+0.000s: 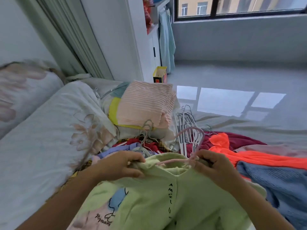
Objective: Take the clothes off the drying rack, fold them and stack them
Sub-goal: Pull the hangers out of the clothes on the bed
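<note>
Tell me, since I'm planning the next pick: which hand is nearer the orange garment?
Right. The right hand grips the green top just beside the orange garment; the left hand holds the top's far side.

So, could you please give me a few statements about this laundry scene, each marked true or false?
1. The left grip and the right grip both hold the green garment at its collar. True.
2. The pink hanger lies apart from the green garment. False: it is threaded through the collar, next to the right grip.
3. A folded pink striped cloth tops the stack behind. True.
4. The orange garment lies left of the green garment. False: it lies to the right, beside the blue knit.
</note>
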The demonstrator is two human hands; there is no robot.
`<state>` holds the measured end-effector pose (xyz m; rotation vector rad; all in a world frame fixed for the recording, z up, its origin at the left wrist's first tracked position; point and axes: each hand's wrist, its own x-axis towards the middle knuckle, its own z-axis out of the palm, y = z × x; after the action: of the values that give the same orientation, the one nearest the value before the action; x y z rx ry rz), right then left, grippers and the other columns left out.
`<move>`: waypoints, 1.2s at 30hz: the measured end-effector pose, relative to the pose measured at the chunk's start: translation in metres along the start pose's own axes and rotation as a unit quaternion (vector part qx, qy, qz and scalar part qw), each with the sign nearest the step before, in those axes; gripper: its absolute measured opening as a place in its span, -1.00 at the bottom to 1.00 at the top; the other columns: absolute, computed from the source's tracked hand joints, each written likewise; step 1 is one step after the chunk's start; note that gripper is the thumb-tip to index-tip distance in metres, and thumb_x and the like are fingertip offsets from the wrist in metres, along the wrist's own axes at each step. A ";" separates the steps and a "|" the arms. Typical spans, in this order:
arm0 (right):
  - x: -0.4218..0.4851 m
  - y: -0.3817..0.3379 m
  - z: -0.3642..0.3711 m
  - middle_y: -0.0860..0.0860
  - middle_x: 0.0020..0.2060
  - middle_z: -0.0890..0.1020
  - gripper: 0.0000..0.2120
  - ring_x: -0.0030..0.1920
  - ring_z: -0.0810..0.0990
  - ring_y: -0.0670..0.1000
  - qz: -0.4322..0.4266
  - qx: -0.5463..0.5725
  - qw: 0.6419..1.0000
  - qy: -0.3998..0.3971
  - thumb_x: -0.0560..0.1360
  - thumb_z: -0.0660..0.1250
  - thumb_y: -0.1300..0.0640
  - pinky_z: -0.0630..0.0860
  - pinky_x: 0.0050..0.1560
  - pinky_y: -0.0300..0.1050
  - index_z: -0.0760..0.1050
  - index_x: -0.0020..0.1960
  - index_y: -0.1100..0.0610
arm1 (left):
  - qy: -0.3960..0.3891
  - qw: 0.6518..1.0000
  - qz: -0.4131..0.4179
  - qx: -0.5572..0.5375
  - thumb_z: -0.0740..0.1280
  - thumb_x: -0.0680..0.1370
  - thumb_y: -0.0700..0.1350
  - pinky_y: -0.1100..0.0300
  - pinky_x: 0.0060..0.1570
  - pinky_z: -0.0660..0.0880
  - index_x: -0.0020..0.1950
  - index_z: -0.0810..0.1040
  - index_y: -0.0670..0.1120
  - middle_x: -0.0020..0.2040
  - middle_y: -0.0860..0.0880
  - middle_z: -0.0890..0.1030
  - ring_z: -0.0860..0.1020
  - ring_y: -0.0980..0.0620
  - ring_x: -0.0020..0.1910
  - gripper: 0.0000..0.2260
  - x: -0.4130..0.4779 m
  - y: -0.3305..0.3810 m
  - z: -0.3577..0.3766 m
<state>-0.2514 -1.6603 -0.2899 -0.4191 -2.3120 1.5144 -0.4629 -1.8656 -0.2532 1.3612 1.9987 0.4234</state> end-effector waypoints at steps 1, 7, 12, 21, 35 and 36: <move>-0.010 -0.006 -0.020 -0.16 -0.56 0.42 -0.88 -0.51 0.29 -0.20 0.006 0.004 1.000 -0.006 0.41 0.42 0.03 0.24 -0.44 -0.35 0.58 -0.15 -0.21 | 0.015 1.000 0.002 -0.014 0.38 0.26 0.34 0.14 -0.06 0.50 -0.07 0.44 0.32 -0.11 0.16 0.57 0.54 0.17 -0.14 -0.69 -0.003 0.016 0.006; -0.060 -0.038 -0.103 -0.07 -0.25 0.60 -0.56 -0.17 0.55 -0.13 -0.005 -0.051 0.998 -0.049 0.26 0.31 -0.43 0.46 -0.12 -0.30 0.60 -0.17 -0.08 | 0.044 0.992 0.092 -0.078 0.51 0.35 0.03 0.41 -0.33 0.30 -0.18 0.40 0.32 -0.29 0.30 0.46 0.39 0.23 -0.31 -0.69 -0.008 0.129 0.049; -0.089 -0.042 -0.156 -0.10 -0.49 0.42 -0.68 -0.41 0.38 -0.12 0.087 -0.062 0.992 -0.070 0.33 0.32 -0.19 0.30 -0.35 -0.27 0.50 -0.45 0.01 | 0.036 0.987 0.154 -0.041 0.45 0.42 0.02 0.40 -0.36 0.22 -0.19 0.31 0.28 -0.35 0.22 0.39 0.29 0.22 -0.39 -0.70 -0.005 0.192 0.059; -0.139 -0.027 -0.236 0.02 -0.41 0.43 -0.67 -0.38 0.39 -0.06 0.167 -0.097 0.981 0.020 0.43 0.38 -0.01 0.30 -0.40 -0.41 0.41 -0.38 0.17 | 0.218 0.910 0.231 0.267 0.00 0.51 0.37 0.44 -0.44 0.19 -0.17 0.44 0.13 -0.42 0.22 0.45 0.41 0.26 -0.40 -0.60 -0.019 0.221 0.099; -0.124 -0.041 -0.224 0.01 -0.55 0.37 -0.55 -0.49 0.31 -0.04 0.187 -0.035 0.964 0.185 0.52 0.27 -0.05 0.24 -0.39 -0.18 0.29 -0.45 0.14 | 0.281 0.933 0.177 0.136 0.05 0.53 0.32 0.50 -0.51 0.07 -0.22 0.27 0.04 -0.52 0.13 0.35 0.35 0.19 -0.48 -0.62 -0.026 0.242 0.172; -0.123 -0.046 -0.212 -0.04 -0.57 0.36 -0.55 -0.51 0.31 -0.09 0.172 -0.053 0.972 0.150 0.53 0.27 -0.04 0.23 -0.41 -0.22 0.29 -0.46 0.13 | 0.301 0.933 0.165 0.111 0.09 0.49 0.36 0.54 -0.49 0.11 -0.20 0.30 0.05 -0.52 0.16 0.29 0.32 0.23 -0.50 -0.62 -0.018 0.250 0.169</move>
<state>-0.0509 -1.5564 -0.1840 -1.0478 -2.1606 1.3588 -0.1703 -1.7984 -0.2186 1.8941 2.3515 0.8771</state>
